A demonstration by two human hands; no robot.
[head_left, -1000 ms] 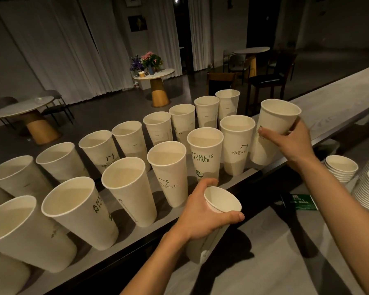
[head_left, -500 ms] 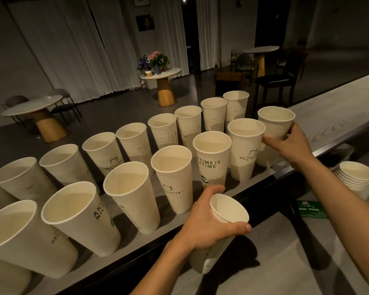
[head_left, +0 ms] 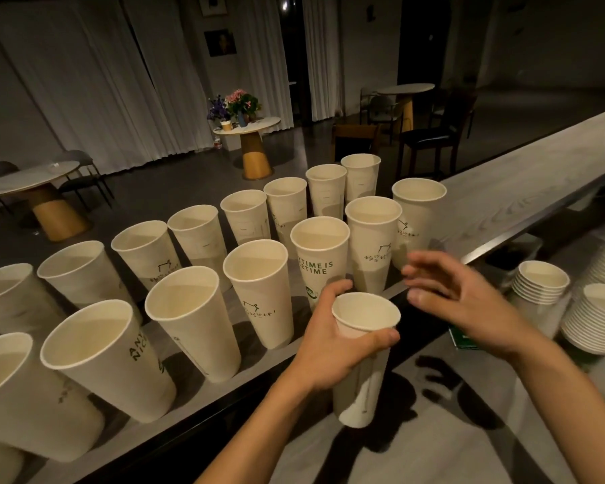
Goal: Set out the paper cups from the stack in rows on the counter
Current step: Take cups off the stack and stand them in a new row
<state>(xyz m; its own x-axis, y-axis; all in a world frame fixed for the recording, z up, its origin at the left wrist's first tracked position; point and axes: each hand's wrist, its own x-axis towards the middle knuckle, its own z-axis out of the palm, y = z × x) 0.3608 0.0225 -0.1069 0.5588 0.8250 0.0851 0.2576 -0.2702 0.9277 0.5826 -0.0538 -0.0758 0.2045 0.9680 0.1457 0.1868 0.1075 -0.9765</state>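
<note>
Two rows of tall white paper cups stand upright on the pale wooden counter [head_left: 524, 190]. The near row ends on the right with a cup [head_left: 418, 218] that stands alone, free of any hand. My left hand [head_left: 332, 340] is closed around the stack of paper cups [head_left: 364, 372], held below the counter's front edge with its open rim up. My right hand [head_left: 465, 305] hovers empty with fingers spread, just right of the stack's rim and in front of the last cup.
Stacks of small white bowls [head_left: 542, 284] and plates [head_left: 594, 319] sit on the lower worktop at right, beside a green card [head_left: 463, 338]. Beyond the counter are round tables [head_left: 248, 134], chairs [head_left: 433, 141], a vase of flowers and curtains.
My right hand has let go of the cup at the right end of the near row and pulled back toward the stack. My left hand still holds the stack.
</note>
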